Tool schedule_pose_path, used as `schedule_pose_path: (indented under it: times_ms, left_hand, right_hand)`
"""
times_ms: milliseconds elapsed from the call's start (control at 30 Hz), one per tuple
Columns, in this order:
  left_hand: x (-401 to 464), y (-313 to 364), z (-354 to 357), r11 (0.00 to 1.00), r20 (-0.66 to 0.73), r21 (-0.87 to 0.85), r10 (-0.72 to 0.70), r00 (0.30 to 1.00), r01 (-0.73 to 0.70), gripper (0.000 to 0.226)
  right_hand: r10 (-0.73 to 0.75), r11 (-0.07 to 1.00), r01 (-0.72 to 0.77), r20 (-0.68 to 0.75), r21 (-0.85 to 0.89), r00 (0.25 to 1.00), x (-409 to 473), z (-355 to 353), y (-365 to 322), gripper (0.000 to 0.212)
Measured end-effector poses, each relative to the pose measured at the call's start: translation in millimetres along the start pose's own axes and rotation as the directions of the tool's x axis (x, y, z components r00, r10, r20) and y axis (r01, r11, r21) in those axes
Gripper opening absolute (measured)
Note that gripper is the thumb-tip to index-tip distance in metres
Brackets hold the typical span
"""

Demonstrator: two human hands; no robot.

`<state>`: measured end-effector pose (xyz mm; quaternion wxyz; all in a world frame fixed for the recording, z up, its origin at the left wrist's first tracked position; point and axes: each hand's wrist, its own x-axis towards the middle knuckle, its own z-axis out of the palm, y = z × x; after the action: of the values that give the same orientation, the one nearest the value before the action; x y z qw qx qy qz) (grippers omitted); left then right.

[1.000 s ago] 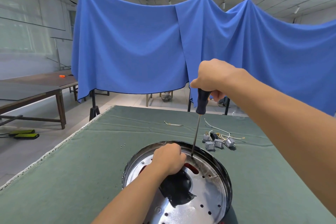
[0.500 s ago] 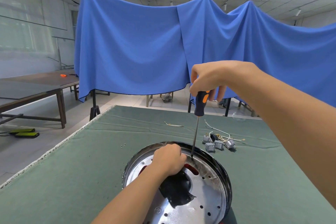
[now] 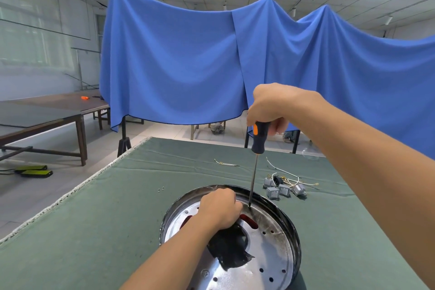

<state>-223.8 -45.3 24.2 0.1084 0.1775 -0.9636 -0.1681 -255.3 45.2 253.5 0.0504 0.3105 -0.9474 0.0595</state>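
A long screwdriver with a black and orange handle and a thin steel shaft (image 3: 258,143) stands nearly upright. Its tip is down on the far inner edge of a round, shiny metal housing with a black rim (image 3: 270,256). The right hand (image 3: 270,103) is clamped round the top of the handle from above, and its forearm comes in from the right. The left hand (image 3: 220,209) rests inside the housing just left of the tip, knuckles up and fingers curled under. Whether those fingers grip anything cannot be told, since they are hidden beneath the hand. On its near side a crumpled black piece (image 3: 230,247) lies on the perforated metal plate. A red slot (image 3: 249,221) shows between the left hand and the screwdriver tip.

The housing sits at the near edge of a surface covered in dark green cloth (image 3: 94,219). Just beyond it to the right is a cluster of small grey square parts with white and yellow wires (image 3: 282,188). A short loose white wire (image 3: 226,163) lies farther back. Two tiny screws (image 3: 161,189) lie to the left of the housing.

Behind the surface hangs a large blue drape (image 3: 176,66). At far left a brown wooden table (image 3: 47,110) carries a small orange object (image 3: 84,98). Two flat yellow-green items (image 3: 35,170) lie on the floor beneath it.
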Motion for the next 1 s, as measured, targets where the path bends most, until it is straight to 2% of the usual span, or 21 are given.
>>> schedule_pose_path:
  times_ms: [67, 100, 200, 233, 267, 400, 467, 567, 633, 700, 733, 867, 900, 1000]
  left_hand:
    - [-1, 0, 0, 1.000, 0.002, -0.001, -0.002, 1.000, 0.002, 0.019]
    - [0, 0, 0, 1.000, 0.002, -0.001, -0.004, 1.000, 0.004, 0.019]
    - [0, 0, 1, 1.000, -0.005, 0.001, -0.001, 1.000, 0.001, 0.019]
    - [0, 0, 0, 1.000, -0.004, 0.003, 0.000, 1.000, 0.000, 0.019]
    - [0, 0, 0, 1.000, -0.002, 0.002, -0.002, 1.000, 0.002, 0.019]
    - [0, 0, -1, 1.000, 0.007, -0.009, -0.004, 1.000, 0.005, 0.021]
    - [0, 1, -1, 1.000, 0.008, -0.010, -0.005, 1.000, 0.005, 0.021]
    - [0, 0, -1, 1.000, 0.003, -0.004, -0.003, 1.000, 0.003, 0.020]
    - [0, -1, 0, 1.000, 0.000, 0.003, 0.001, 1.000, -0.001, 0.021]
    - [0, 0, 0, 1.000, -0.001, 0.002, 0.002, 1.000, -0.002, 0.022]
    - [0, 0, -1, 1.000, 0.001, 0.000, 0.001, 1.000, -0.001, 0.022]
    - [-1, 0, 0, 1.000, -0.002, 0.000, 0.001, 1.000, -0.001, 0.024]
    - [-1, 0, 0, 1.000, -0.005, 0.003, 0.002, 1.000, -0.002, 0.023]
    - [-1, 0, 0, 1.000, -0.004, 0.003, 0.007, 1.000, -0.007, 0.025]
  right_hand:
    - [0.021, 0.992, -0.038, -0.148, -0.119, 0.989, -1, 3, 4, 0.016]
    - [0.020, 0.988, -0.045, -0.170, -0.145, 0.985, -3, 3, 6, 0.015]
    - [0.036, 0.999, -0.036, 0.045, -0.001, 0.998, -5, -5, 7, 0.017]
    - [0.024, 0.999, -0.028, 0.096, 0.041, 0.995, -6, -6, 9, 0.018]
    - [0.016, 0.999, -0.020, 0.089, 0.041, 0.996, -6, -6, 11, 0.017]
    - [0.036, 0.984, -0.067, -0.185, -0.164, 0.982, -9, 1, 22, 0.023]
    - [0.042, 0.989, -0.060, -0.126, -0.139, 0.991, -10, -1, 23, 0.021]
    - [0.015, 0.999, -0.015, 0.014, 0.033, 1.000, -10, -3, 21, 0.014]
    - [-0.021, 1.000, 0.021, -0.069, -0.001, 0.997, -10, 1, 22, 0.009]
    - [-0.022, 0.994, -0.003, -0.223, -0.113, 0.975, -11, 6, 23, 0.020]
    - [-0.020, 0.991, -0.014, -0.244, -0.136, 0.970, -11, 6, 23, 0.022]
    - [0.007, 1.000, -0.007, 0.006, 0.024, 1.000, -13, 0, 15, 0.011]
    - [-0.014, 1.000, 0.014, 0.014, 0.022, 1.000, -12, 0, 15, 0.009]
    - [-0.017, 0.996, 0.002, -0.156, -0.093, 0.988, -11, 3, 17, 0.017]
